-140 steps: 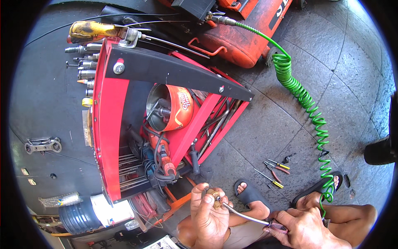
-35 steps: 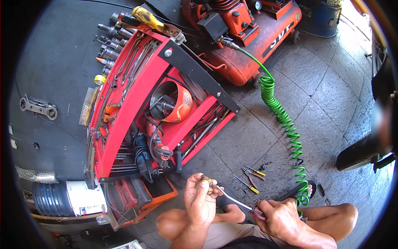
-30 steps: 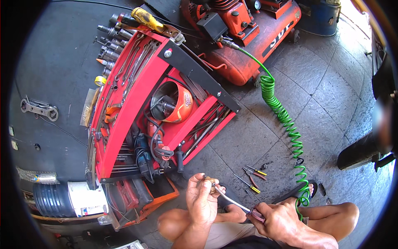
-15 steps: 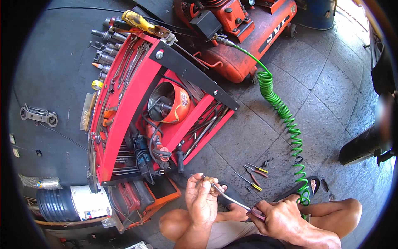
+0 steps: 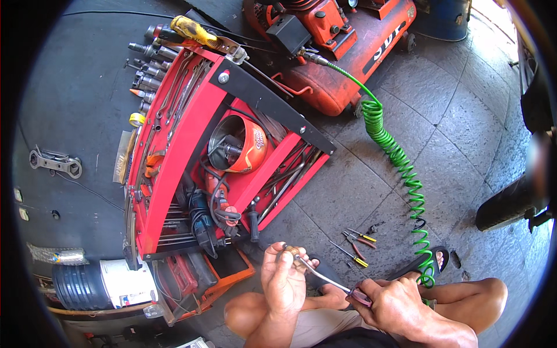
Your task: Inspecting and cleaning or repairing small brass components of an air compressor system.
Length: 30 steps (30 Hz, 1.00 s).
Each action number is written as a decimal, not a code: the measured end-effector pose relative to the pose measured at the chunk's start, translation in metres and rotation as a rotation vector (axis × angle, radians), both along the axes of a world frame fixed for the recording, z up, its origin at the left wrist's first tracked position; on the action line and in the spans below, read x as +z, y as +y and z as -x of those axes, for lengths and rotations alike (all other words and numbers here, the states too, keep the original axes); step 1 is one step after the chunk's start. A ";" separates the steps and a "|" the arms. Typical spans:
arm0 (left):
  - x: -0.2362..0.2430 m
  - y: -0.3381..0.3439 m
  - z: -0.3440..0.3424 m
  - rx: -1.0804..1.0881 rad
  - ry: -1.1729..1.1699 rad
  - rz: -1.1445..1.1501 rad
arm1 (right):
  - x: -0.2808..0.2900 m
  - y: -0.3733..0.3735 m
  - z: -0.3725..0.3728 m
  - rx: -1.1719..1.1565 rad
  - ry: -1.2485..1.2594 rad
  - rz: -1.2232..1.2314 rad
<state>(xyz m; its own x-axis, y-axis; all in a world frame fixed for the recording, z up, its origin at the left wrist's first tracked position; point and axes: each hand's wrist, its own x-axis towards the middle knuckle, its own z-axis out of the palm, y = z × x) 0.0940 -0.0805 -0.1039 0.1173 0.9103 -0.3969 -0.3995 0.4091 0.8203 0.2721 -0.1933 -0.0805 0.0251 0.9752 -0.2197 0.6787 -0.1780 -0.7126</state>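
Pinched in the fingers of my left hand [image 5: 283,284] is a small brass-coloured fitting [image 5: 297,254], held up above my lap. My right hand [image 5: 391,303] is closed around the dark red body of an air blow gun [image 5: 361,297]. The gun's long bent metal nozzle [image 5: 328,279] runs up and left, its tip at the brass part; whether it enters a hole is too small to tell. A green coiled air hose [image 5: 387,139] comes down from the compressor towards my right hand, where its end is hidden.
A red tool cart [image 5: 174,168] with wrenches, power tools and an orange bucket [image 5: 255,145] stands to the left. Behind it sits a red air compressor [image 5: 342,75]. Screwdrivers [image 5: 354,255] and pliers [image 5: 355,245] lie on the tiled floor before my feet. A black tyre [image 5: 505,206] is at right.
Both hands keep their grips, with the nozzle still at the brass fitting. The whole view has shifted by a few pixels; nothing else has visibly moved.
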 end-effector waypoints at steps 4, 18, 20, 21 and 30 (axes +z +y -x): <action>0.007 0.006 0.004 0.079 -0.247 0.171 | 0.001 -0.001 -0.001 0.018 0.029 -0.006; 0.016 0.005 0.010 0.132 -0.380 0.175 | -0.014 -0.013 -0.013 0.024 0.120 -0.034; 0.014 0.006 0.008 0.146 -0.365 0.180 | -0.002 -0.006 -0.016 -0.022 0.155 -0.025; 0.014 0.007 0.007 0.160 -0.356 0.180 | 0.002 -0.003 -0.017 -0.067 0.184 -0.020; 0.010 0.015 0.003 0.159 -0.333 0.166 | 0.000 0.005 -0.025 -0.048 0.283 0.067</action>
<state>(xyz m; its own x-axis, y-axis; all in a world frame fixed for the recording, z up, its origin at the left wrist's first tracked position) 0.0912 -0.0654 -0.0934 0.1269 0.8544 -0.5039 -0.7013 0.4366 0.5635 0.2971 -0.1881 -0.0802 -0.0004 0.9574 -0.2887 0.4444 -0.2585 -0.8577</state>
